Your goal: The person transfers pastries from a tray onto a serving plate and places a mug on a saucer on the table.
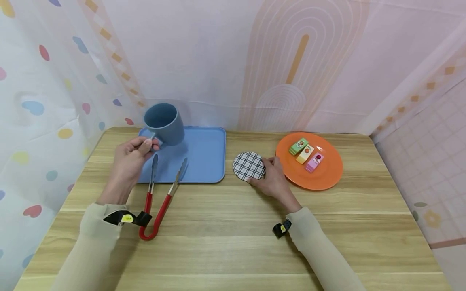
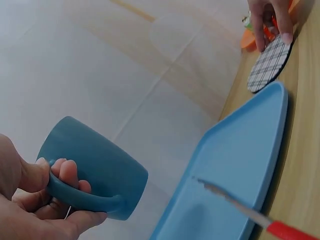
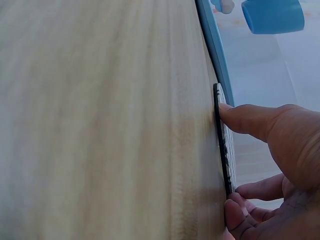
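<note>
My left hand (image 1: 128, 163) grips a blue-grey mug (image 1: 170, 127) by its handle, fingers through the loop, and holds it raised over the left part of a blue tray (image 1: 207, 155). Seen from the left wrist, the mug (image 2: 95, 160) is tilted. At the tray's right, my right hand (image 1: 272, 180) holds a round black-and-white plaid coaster (image 1: 247, 165) at its edges, thumb on the near side and fingers on the far right side. In the right wrist view the coaster (image 3: 226, 145) is edge-on, close to the tabletop.
Red-handled tongs (image 1: 159, 218) lie spread, their metal tips over the tray and the handle bend toward the front. An orange plate (image 1: 329, 176) right of the coaster holds a green, a yellow and a pink small box (image 1: 314, 162). Patterned curtain (image 1: 204, 60) hangs behind the wooden table (image 1: 225, 242).
</note>
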The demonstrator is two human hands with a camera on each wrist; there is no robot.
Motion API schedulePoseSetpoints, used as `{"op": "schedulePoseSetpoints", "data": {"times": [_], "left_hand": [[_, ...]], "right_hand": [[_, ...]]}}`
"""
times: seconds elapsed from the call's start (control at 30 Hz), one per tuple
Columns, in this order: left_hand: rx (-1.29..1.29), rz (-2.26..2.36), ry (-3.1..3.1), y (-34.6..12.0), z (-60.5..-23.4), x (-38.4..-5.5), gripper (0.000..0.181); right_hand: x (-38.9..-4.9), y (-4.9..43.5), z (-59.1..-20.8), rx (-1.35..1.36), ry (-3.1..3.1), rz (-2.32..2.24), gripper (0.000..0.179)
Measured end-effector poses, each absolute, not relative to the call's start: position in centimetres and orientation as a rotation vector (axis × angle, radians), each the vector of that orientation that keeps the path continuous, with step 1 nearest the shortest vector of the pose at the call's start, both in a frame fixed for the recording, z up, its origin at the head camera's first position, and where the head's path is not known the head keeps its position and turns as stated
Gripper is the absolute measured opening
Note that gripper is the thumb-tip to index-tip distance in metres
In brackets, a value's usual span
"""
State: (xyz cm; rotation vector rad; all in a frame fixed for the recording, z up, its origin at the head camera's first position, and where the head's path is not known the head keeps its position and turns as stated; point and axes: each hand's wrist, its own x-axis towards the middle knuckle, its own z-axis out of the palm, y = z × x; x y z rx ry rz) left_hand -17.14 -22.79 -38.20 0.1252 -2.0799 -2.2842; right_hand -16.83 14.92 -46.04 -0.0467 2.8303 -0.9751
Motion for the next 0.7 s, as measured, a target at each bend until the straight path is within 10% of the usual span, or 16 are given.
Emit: {"op": "schedulePoseSetpoints", "data": {"times": [0.7], "left_hand": [[0.042, -2.178, -2.325, -19.0, -38.2, -16.4, 0.026]], "right_hand": [[-16.9, 15.0, -46.1, -0.041, 2.827, -0.985, 0.09]]}}
